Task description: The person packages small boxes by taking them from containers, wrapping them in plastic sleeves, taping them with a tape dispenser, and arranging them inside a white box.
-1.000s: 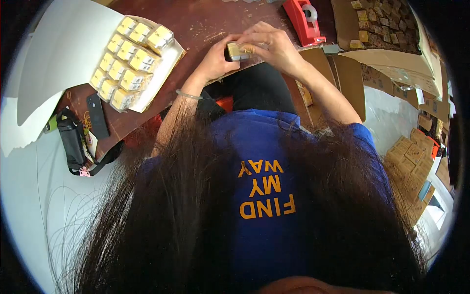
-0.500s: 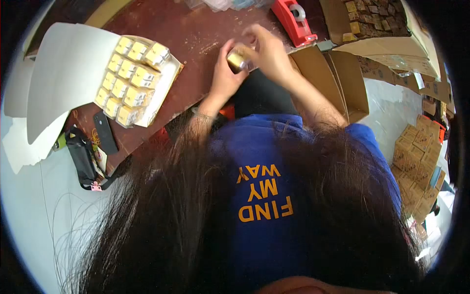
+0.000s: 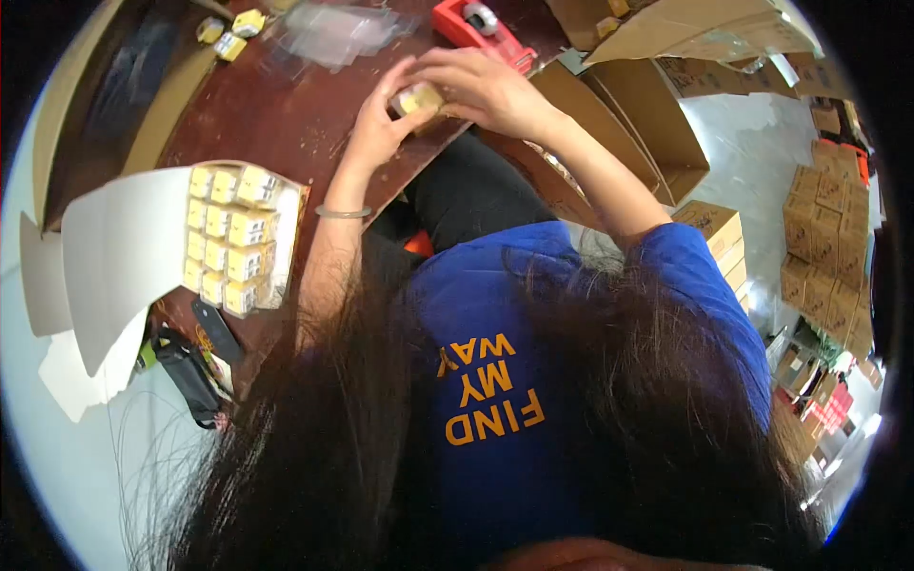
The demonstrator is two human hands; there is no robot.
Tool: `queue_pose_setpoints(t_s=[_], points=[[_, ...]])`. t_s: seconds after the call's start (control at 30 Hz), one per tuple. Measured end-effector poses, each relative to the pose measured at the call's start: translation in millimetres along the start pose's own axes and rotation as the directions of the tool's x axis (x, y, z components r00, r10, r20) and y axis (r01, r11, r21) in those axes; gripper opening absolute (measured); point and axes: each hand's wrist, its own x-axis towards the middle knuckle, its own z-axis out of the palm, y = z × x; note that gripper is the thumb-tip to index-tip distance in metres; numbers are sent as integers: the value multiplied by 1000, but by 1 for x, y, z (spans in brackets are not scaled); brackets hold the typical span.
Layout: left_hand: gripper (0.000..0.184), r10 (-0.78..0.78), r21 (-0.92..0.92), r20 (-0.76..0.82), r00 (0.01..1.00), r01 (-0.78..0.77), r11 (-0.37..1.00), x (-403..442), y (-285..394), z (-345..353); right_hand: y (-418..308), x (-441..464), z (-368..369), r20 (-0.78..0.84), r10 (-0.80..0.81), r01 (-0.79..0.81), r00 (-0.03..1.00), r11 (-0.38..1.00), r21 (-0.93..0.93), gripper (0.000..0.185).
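A small yellow-and-white box (image 3: pixel 417 98) is held above the front edge of the dark red table (image 3: pixel 295 105). My left hand (image 3: pixel 377 128) wraps round it from the left, thumb along its near side. From the right, my right hand (image 3: pixel 490 90) curls over the same box, its fingertips partly hidden behind it. To the left, an open white carton (image 3: pixel 124 252) holds rows of similar small yellow boxes (image 3: pixel 228 228).
A red tape dispenser (image 3: pixel 486 38) stands just beyond my right hand. Clear plastic sheets or bags (image 3: pixel 343 33) lie further back, near a few loose yellow boxes (image 3: pixel 230 45). A phone (image 3: pixel 217 330) and black pouch (image 3: pixel 188 373) sit at left; an open cardboard box (image 3: pixel 624 124) is at right.
The view has turned, bringing the loose yellow boxes into sight at the upper left. My right hand has come down closer round the small box, which my left hand still holds.
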Motion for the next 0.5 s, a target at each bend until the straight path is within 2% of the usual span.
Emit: queue_pose_setpoints(t_s=[0.03, 0.07, 0.1, 0.13, 0.17, 0.27, 0.3, 0.43, 0.5], points=[[54, -47, 79, 88, 995, 40, 996, 2, 6, -6, 9, -10, -11, -7, 7, -7, 1000, 1000, -10, 46], [53, -101, 161, 170, 980, 74, 984, 6, 10, -9, 20, -24, -22, -65, 327, -328, 943, 945, 1, 37], [52, -157, 246, 248, 956, 95, 965, 11, 16, -5, 29, -34, -33, -123, 612, -613, 781, 789, 32, 29], [52, -156, 250, 262, 952, 89, 964, 17, 14, 1, 36, -39, -34, -134, 620, -622, 773, 783, 31, 29], [51, -92, 209, 248, 964, 40, 977, 24, 10, 10, 43, -43, -34, -86, 687, -677, 721, 726, 122, 27], [49, 81, 91, 184, 979, -99, 991, 42, -4, 41, 62, -59, -31, 103, 827, -791, 553, 482, 377, 22], [49, 78, 94, 200, 977, -98, 991, 48, -5, 48, 66, -63, -28, 96, 834, -794, 543, 472, 383, 22], [47, 9, -51, 287, 958, 5, 999, 72, -9, 68, 79, -72, -11, -81, 739, -653, 668, 635, 413, 20], [46, 1, -44, 289, 957, 13, 999, 72, -7, 70, 65, -74, -18, -108, 747, -674, 656, 644, 361, 19]])
